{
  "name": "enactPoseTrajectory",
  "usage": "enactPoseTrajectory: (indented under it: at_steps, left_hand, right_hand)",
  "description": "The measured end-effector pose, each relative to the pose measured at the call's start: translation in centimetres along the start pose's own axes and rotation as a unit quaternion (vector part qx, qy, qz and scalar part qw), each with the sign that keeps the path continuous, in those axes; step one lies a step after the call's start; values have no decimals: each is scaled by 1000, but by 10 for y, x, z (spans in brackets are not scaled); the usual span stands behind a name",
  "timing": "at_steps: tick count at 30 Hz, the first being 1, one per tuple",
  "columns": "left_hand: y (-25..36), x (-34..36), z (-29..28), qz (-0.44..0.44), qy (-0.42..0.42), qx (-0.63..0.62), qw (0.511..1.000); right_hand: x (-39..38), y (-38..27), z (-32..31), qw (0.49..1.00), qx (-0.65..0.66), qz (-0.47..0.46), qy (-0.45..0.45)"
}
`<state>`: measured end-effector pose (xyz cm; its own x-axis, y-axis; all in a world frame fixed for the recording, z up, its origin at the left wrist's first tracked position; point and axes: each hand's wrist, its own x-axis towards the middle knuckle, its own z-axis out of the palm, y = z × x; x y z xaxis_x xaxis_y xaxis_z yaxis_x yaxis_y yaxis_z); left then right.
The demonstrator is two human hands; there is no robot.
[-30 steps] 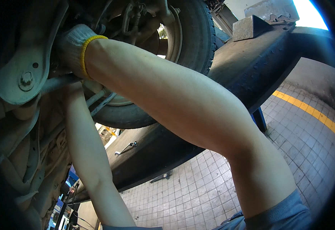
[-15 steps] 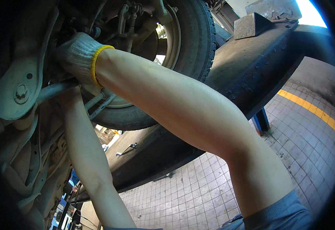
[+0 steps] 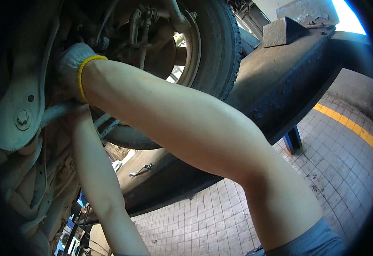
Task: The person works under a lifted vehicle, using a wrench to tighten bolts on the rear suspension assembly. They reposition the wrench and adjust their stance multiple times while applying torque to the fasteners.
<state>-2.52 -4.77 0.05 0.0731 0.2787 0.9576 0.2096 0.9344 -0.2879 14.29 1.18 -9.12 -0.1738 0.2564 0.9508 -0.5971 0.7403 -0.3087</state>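
Note:
Up in the vehicle's underside, my right hand [image 3: 72, 64] wears a pale knit glove with a yellow cuff. It reaches into the dark space inboard of the wheel [image 3: 216, 55], and its fingers are lost in shadow. From below, my left forearm [image 3: 96, 170] rises to a round metal bar [image 3: 63, 113]; the left hand is hidden behind the bar and the right wrist. What either hand holds does not show. A metal arm with a large bolt [image 3: 23, 119] lies to the left of both hands.
A dark lift runway [image 3: 259, 102] crosses under the tyre, with an angled metal block [image 3: 282, 33] on it. A small wrench-like tool [image 3: 141, 170] lies on the runway. Below are the tiled floor [image 3: 195, 217], a yellow stripe [image 3: 348, 121] and a blue post [image 3: 293, 138].
My right hand has shifted left, deeper into the shadow, and less of the glove shows. The left forearm keeps nearly the same place. The view has tipped slightly.

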Motion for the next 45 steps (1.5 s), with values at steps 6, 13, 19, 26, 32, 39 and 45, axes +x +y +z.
enactPoseTrajectory:
  at_steps: [6,13,19,26,32,39,45]
  left_hand:
    - [0,-3,-1,0,-3,11,1000]
    - [-2,-10,-1,-2,-8,21,1000]
    - [-6,-14,-1,-1,-12,24,1000]
    - [-9,-14,3,1,-15,26,1000]
    - [-10,-12,0,6,-15,33,999]
    - [-5,-16,-3,8,-10,29,999]
    - [0,-17,-1,9,-2,17,1000]
  right_hand:
    - [2,0,-1,1000,19,2,1]
    - [3,-1,-1,999,37,5,2]
    - [0,-1,-1,999,47,9,5]
    - [0,1,2,998,59,16,10]
    - [2,2,4,997,74,22,17]
    - [3,2,11,993,111,38,34]
    - [-1,3,6,979,179,55,74]
